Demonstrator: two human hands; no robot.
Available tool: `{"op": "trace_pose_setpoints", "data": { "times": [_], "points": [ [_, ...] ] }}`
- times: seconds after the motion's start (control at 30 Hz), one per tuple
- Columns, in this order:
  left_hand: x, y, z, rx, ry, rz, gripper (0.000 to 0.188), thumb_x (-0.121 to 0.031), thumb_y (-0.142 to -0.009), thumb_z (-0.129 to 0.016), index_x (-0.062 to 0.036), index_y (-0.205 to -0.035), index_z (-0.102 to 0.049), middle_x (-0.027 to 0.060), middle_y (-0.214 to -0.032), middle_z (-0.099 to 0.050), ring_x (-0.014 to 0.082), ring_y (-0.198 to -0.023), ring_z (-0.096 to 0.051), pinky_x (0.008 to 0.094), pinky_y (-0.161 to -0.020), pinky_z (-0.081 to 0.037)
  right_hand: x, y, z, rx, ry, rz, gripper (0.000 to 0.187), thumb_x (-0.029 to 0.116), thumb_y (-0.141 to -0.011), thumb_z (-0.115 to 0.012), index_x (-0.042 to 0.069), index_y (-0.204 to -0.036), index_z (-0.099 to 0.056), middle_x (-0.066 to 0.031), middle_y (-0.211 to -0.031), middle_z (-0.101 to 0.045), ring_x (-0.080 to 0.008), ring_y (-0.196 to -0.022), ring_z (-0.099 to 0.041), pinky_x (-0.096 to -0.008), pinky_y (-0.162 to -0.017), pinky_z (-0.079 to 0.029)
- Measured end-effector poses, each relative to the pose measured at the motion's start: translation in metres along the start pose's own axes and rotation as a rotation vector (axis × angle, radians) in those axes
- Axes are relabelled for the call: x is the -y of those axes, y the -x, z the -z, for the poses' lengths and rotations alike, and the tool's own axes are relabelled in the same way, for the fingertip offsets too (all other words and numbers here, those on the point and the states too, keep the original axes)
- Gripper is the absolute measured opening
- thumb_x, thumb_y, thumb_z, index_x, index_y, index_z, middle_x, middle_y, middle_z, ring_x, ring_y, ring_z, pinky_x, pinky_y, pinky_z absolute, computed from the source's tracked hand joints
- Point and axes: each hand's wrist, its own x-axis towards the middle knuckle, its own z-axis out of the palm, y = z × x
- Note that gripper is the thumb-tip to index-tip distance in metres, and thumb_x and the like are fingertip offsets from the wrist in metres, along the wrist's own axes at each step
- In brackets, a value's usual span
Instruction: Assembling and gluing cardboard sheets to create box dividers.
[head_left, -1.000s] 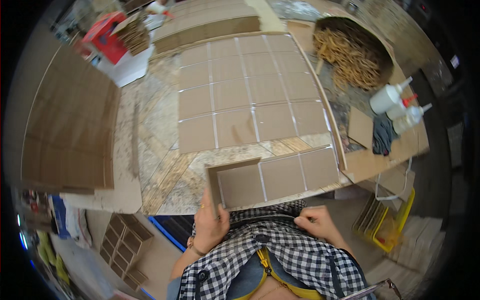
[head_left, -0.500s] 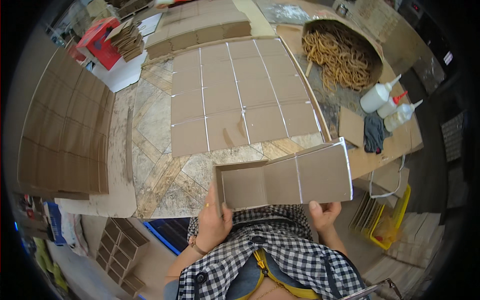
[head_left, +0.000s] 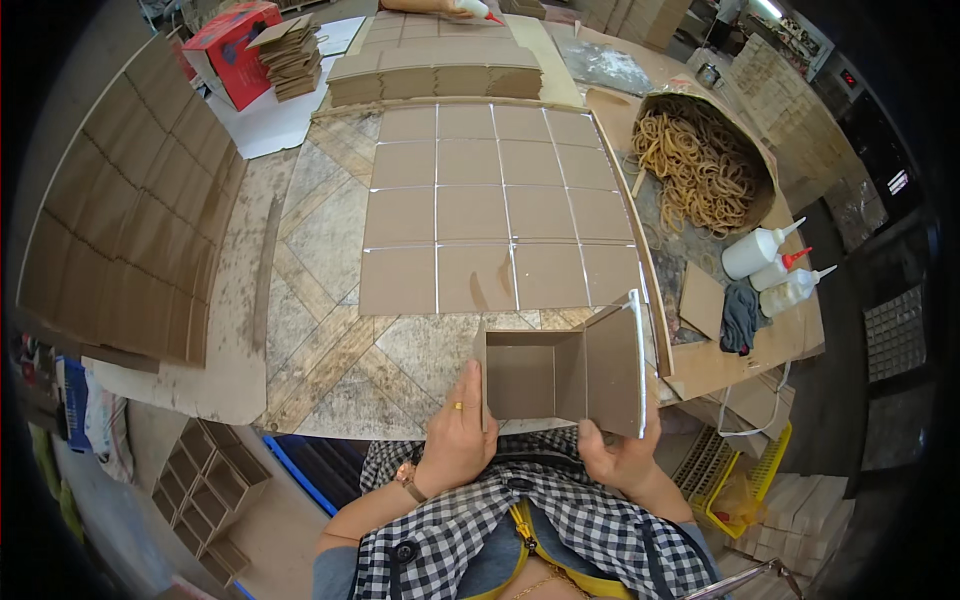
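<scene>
Both hands hold one folded cardboard piece [head_left: 560, 375] just above the near edge of the surface [head_left: 320, 350]. Left hand [head_left: 455, 435], wearing a ring and a wrist bracelet, lies flat against the piece's left panel, fingers pressed together and pointing away from the body, thumb side tucked against the fold. Right hand [head_left: 620, 455] grips the lower right corner of the piece from beneath, fingers curled around the bottom edge of the right panel, which stands tilted up with a pale line of glue along its outer edge. Between the two hands the cardboard bends into an open box-like shape, its middle panels facing the camera.

Beyond the hands, further along the surface, a grid of flat brown cardboard squares [head_left: 500, 210] lies in rows, touching edge to edge. Past that grid sits a stack of folded cardboard strips [head_left: 435, 75]. To the right of the right hand, well apart, three white squeeze bottles [head_left: 770, 265] rest on their sides beside a dark cloth [head_left: 740, 315], and behind them a round container holds a heap of rubber bands [head_left: 700, 170]. Far to the left of the left hand a large sheet of overlapping cardboard pieces [head_left: 120, 230] leans out. A red box [head_left: 240, 50] stands at the far left corner. Below the left hand, on the floor, lies a cardboard divider rack [head_left: 205, 490].
</scene>
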Motion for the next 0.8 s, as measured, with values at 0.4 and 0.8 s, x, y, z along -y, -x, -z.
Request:
{"op": "trace_pose_setpoints", "data": {
  "times": [0.4,0.8],
  "points": [
    [0.012,-0.002,0.021,0.178,0.339,-0.005,0.086,-0.008,-0.073,-0.065,0.0079,-0.142,-0.016,0.0297,-0.143,-0.027,0.0426,-0.130,-0.033,0.0473,-0.108,-0.027,0.000,-0.022,-0.026,0.353,0.536,0.257,0.044,0.017,-0.076,-0.064,0.016,-0.120,-0.061,-0.0194,-0.138,-0.043,-0.0484,-0.129,-0.033,-0.0632,-0.104,-0.022],
    [0.017,-0.016,0.038,0.345,0.099,-0.135,0.065,-0.010,-0.069,-0.068,-0.0010,-0.129,-0.043,0.0294,-0.134,-0.038,0.0405,-0.124,-0.041,0.0569,-0.103,-0.025,0.009,-0.029,-0.012,0.440,0.351,0.157,0.057,0.032,-0.073,-0.073,0.010,-0.123,-0.058,-0.0191,-0.138,-0.043,-0.0475,-0.130,-0.031,-0.0634,-0.105,-0.019]
  ]
}}
